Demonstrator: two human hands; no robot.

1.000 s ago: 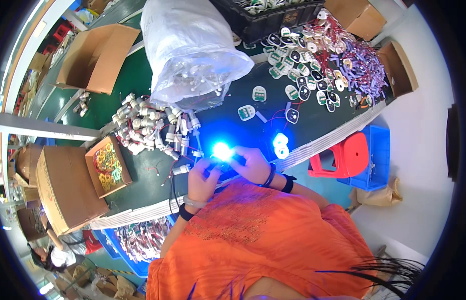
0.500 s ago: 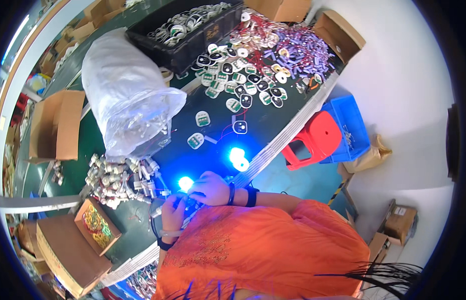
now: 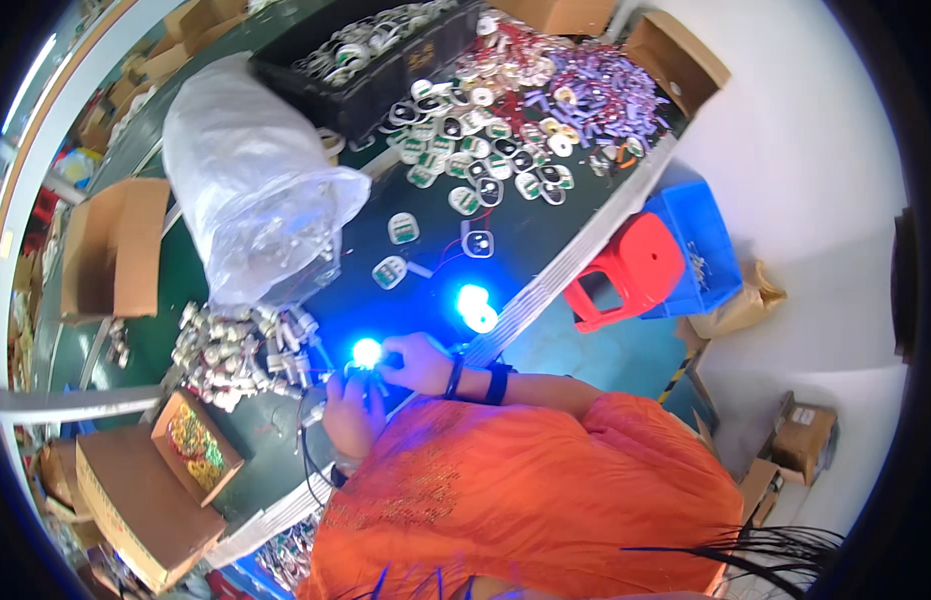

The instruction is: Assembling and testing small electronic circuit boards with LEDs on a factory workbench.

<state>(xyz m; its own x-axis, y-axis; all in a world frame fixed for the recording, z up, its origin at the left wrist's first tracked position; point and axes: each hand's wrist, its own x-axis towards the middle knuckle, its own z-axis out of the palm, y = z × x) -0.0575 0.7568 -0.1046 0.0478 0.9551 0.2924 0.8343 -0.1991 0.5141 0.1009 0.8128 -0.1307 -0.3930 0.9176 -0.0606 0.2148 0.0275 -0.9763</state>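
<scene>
My left hand (image 3: 352, 415) and my right hand (image 3: 420, 364) meet at the table's near edge, fingers bent together beside a glowing blue-white light (image 3: 367, 352). My right fingertips pinch right at the glow, and the left fingers curl just below it. Glare and the fingers hide what they grip. Farther right shines a second bright light (image 3: 474, 303), with a pale ring shape at its lower end. Beyond it lies a rounded-square light board (image 3: 478, 244) with red wires. Two green-and-white boards, one of them a circuit board (image 3: 403, 228), rest nearby.
Left of my hands is a heap of white connector pieces (image 3: 236, 350). A clear plastic sack (image 3: 251, 180) lies behind it. Farther back are a black crate (image 3: 386, 85), many loose boards and a purple battery pile (image 3: 606, 95). A red stool (image 3: 646, 260) stands at right.
My left hand has turned and shifted up, its fingers now stretching toward the light. My right hand has moved slightly away from my body, and the view has shifted a little.
</scene>
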